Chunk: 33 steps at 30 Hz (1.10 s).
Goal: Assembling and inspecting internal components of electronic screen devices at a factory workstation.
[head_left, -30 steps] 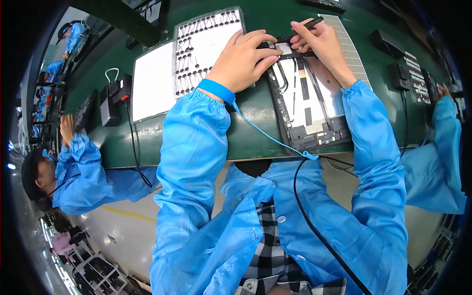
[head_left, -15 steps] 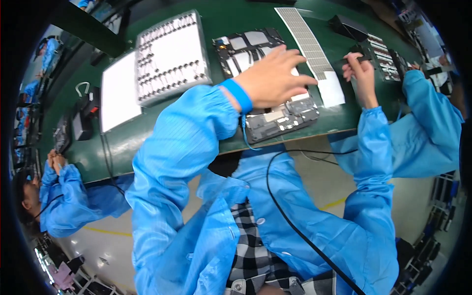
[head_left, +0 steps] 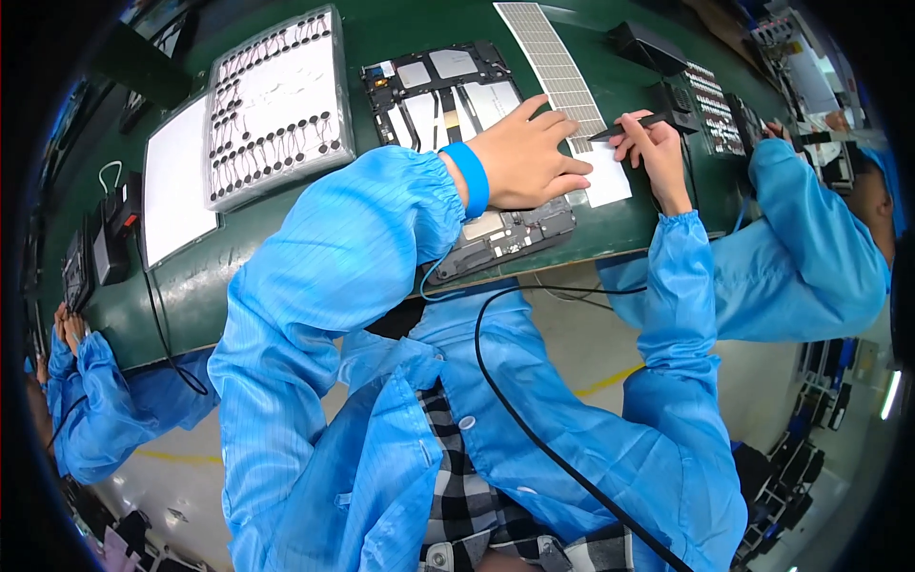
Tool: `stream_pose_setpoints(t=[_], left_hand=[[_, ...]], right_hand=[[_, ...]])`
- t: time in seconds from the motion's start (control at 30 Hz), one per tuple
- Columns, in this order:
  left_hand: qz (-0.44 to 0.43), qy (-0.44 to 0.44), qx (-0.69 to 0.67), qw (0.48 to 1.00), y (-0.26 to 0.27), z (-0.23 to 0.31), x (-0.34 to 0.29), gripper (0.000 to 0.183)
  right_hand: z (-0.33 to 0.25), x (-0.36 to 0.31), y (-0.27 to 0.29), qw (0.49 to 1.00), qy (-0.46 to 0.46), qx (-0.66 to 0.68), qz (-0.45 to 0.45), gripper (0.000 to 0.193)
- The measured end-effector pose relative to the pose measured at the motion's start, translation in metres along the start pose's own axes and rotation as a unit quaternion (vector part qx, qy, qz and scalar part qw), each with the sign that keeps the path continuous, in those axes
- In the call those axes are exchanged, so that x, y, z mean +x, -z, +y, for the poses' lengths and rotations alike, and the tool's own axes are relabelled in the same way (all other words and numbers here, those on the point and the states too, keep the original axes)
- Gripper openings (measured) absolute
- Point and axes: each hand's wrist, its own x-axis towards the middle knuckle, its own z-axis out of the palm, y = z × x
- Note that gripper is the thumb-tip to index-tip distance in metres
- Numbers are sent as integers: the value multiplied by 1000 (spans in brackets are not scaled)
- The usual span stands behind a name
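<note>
My left hand (head_left: 524, 157), a blue wrist strap around its wrist, reaches over an opened tablet-like device (head_left: 453, 67) with black and silver inner parts. Its fingers are spread and hold nothing; their tips are beside a long sheet of small grey stickers (head_left: 553, 62). Whether they touch the sheet I cannot tell. Between the fingers of my right hand (head_left: 656, 157) is a pair of black tweezers (head_left: 629, 128), its point over the right edge of the sheet near the bare white end. My left hand hides the middle of the device.
On the left, a clear tray (head_left: 276, 95) holds rows of small black round parts with leads, beside a white board (head_left: 178, 181). Black boxes (head_left: 648, 48) and a tray of small parts (head_left: 713, 110) stand on the right. Co-workers in blue sit on both sides. A black cable crosses my lap.
My right hand has moved left with the tweezers, whose point is now at the sticker sheet. My left hand's fingers have come nearer the sheet. The whole view has shifted, too.
</note>
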Motion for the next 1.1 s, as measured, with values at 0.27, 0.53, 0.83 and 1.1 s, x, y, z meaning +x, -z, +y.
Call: stream_pose_setpoints(t=[0.27, 0.53, 0.83, 1.1], left_hand=[[54, -38, 1, 998, 9, -7, -9, 42], [215, 189, -14, 958, 64, -61, -58, 14], [224, 182, 115, 950, 48, -72, -64, 22], [189, 171, 131, 958, 48, -62, -59, 21]], right_hand=[[-2, 22, -13, 979, 15, 168, 115, 29], [-43, 110, -101, 993, 40, 98, -44, 38], [-31, 118, -123, 991, 38, 115, -57, 37], [-48, 114, -123, 994, -6, 74, -80, 29]])
